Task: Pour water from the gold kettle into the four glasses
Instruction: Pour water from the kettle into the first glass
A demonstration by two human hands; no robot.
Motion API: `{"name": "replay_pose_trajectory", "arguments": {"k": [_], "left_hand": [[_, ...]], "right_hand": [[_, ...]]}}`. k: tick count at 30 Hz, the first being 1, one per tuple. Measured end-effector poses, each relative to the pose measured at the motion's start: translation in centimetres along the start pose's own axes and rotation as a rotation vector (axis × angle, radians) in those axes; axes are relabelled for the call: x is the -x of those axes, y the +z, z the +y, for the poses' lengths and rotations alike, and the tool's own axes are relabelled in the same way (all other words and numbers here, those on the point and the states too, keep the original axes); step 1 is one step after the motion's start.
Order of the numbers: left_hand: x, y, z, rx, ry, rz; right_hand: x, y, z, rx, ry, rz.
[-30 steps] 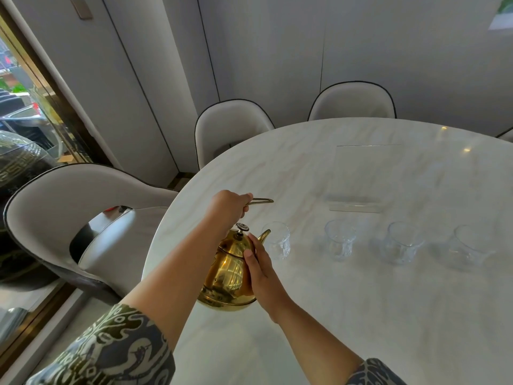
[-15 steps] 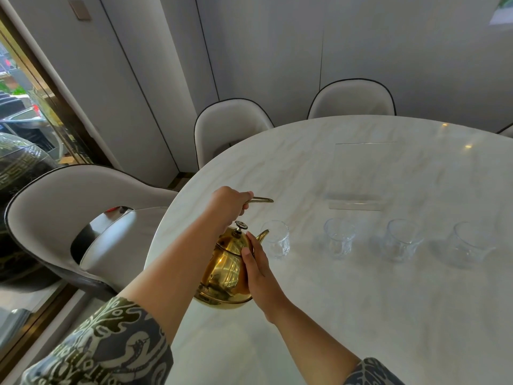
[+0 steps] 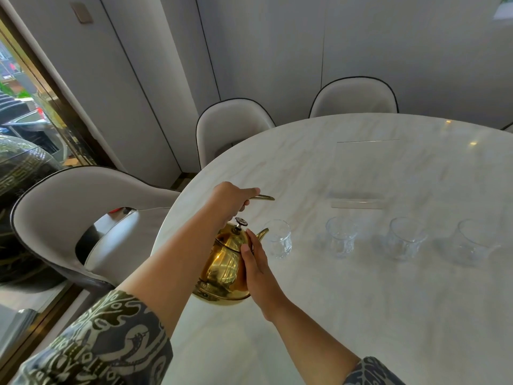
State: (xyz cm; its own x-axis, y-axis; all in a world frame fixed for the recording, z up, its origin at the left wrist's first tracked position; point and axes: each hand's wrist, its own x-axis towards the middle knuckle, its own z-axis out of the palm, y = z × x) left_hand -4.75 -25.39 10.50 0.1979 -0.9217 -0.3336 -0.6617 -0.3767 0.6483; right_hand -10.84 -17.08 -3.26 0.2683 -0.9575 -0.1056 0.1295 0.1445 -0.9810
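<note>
The gold kettle (image 3: 222,262) hangs tilted above the marble table (image 3: 361,301), its spout at the rim of the leftmost glass (image 3: 279,241). My left hand (image 3: 230,200) is closed around the kettle's top handle. My right hand (image 3: 254,262) lies flat against the kettle's right side, fingers straight. To the right, in a row, stand a second glass (image 3: 341,236), a third glass (image 3: 404,237) and a fourth glass (image 3: 474,240). I cannot tell how much water any glass holds.
A clear acrylic stand (image 3: 358,202) sits just behind the glasses. Grey padded chairs ring the table: one at the left (image 3: 69,207), two at the back (image 3: 230,126) (image 3: 354,97). A glass wall with a gold frame (image 3: 36,112) runs along the left.
The kettle has tipped a little further toward the leftmost glass, with its base lifted slightly. Both hands kept their places on it.
</note>
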Motion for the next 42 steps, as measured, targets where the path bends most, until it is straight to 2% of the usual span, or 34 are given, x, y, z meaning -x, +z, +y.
{"name": "replay_pose_trajectory", "arguments": {"k": [11, 42], "left_hand": [[0.3, -0.1, 0.4, -0.018, 0.046, -0.001], [0.4, 0.5, 1.4, -0.029, -0.001, -0.044]], "right_hand": [[0.4, 0.2, -0.6, -0.013, -0.005, -0.012], [1.0, -0.2, -0.9, -0.041, 0.021, 0.0]]}}
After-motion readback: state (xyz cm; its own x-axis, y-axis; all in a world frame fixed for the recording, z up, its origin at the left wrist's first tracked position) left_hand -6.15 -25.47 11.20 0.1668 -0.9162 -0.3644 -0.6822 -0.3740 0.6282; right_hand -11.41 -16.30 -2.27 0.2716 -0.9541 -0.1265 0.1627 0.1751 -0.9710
